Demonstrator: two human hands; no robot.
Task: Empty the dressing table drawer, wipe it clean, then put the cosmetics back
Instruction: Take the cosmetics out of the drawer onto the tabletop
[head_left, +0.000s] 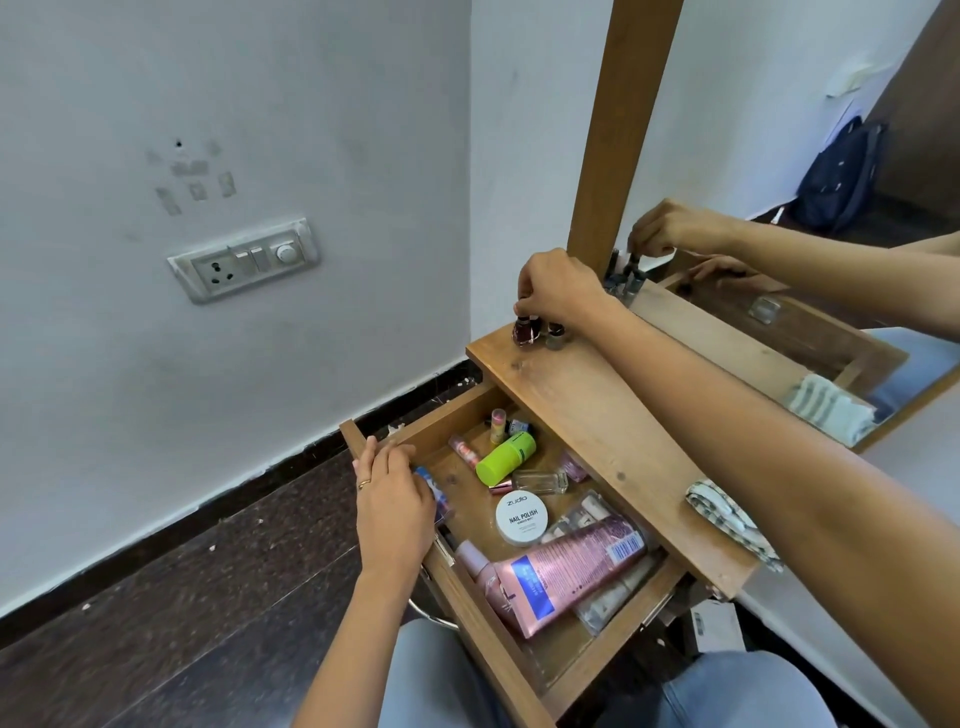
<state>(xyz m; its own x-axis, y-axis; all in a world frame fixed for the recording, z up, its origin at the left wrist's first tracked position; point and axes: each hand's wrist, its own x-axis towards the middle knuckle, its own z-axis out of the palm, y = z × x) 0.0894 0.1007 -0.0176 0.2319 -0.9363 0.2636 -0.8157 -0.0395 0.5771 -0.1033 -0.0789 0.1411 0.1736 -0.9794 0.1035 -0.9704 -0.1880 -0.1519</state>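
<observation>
Right hand (558, 291) is pinching a nail polish bottle (523, 331); beside the left hand (397, 499), grip unclear, the drawer (447, 410) is holding a pink tube (566, 566).

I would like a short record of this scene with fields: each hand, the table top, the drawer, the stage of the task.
Left hand: rests at the drawer rim, grip unclear
Right hand: pinches the cap of a dark red nail polish bottle on the table top
Also on top: second small bottle, cloth
In drawer: pink tube, white jar, green bottle, clear bottle
Stage: drawer not yet empty
</observation>
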